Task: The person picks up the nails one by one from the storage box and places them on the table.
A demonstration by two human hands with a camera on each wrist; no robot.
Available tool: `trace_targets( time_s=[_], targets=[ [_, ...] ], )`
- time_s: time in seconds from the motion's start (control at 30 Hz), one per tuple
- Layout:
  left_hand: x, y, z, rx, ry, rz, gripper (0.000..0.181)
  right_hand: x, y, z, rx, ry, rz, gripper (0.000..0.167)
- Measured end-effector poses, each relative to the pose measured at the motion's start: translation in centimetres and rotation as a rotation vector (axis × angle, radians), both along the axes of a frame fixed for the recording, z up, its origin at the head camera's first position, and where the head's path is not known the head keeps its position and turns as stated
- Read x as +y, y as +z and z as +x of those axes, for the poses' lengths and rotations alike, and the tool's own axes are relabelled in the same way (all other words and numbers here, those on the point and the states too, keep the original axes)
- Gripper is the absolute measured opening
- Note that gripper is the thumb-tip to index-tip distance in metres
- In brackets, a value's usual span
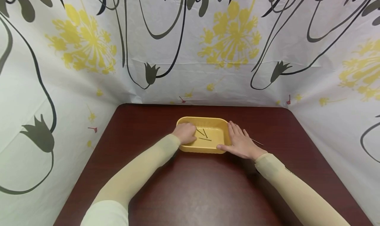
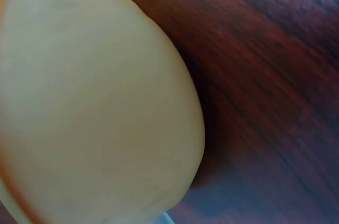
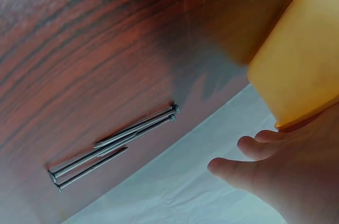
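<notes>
A yellow plastic bin (image 1: pixel 207 150) stands near the table's far edge, with several nails (image 1: pixel 205 139) lying loose on its floor. My left hand (image 1: pixel 185 133) reaches over the bin's left end, its back upward and its fingers bent down. The fingertips are hidden, so whether they hold anything does not show. A broad pale-yellow surface (image 2: pixel 100 102) fills much of the left wrist view. At the bin's right end, my right hand (image 1: pixel 241 143) rests with straight fingers along the wall and the thumb over the near rim.
On the tabletop (image 1: pixel 190 186), several more nails (image 3: pixel 114 142) lie close together to the right of the bin, partly behind my right hand in the head view. A white cloth (image 1: pixel 190 84) with printed flowers hangs along the table's back and sides.
</notes>
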State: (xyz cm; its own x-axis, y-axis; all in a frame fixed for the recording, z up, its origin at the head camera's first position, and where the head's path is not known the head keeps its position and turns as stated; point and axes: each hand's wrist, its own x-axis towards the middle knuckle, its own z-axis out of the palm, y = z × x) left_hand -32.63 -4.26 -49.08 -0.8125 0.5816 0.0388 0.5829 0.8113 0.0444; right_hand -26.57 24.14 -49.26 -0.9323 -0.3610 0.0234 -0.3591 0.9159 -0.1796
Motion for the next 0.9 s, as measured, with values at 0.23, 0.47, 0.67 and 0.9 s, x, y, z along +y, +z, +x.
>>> trace_targets(
  time_s=[0.23,0.47,0.67,0.9],
  targets=[
    [0.4,-0.3,-0.7,0.027,-0.001,-0.026,0.033,0.0,0.1,0.0,-0.003,0.001,-0.023,0.125],
    [0.9,-0.2,-1.2,0.076,-0.011,-0.032,0.019,0.1,-0.2,0.1,0.001,0.003,-0.045,0.124],
    [1.3,-0.1,-1.4,0.093,-0.012,-0.064,0.012,0.1,-0.2,0.2,0.004,0.007,-0.066,0.123],
    [1.7,-0.7,-2.1,0.111,-0.024,-0.054,0.015,0.1,-0.2,0.1,-0.004,0.004,-0.070,0.123]
  ],
)
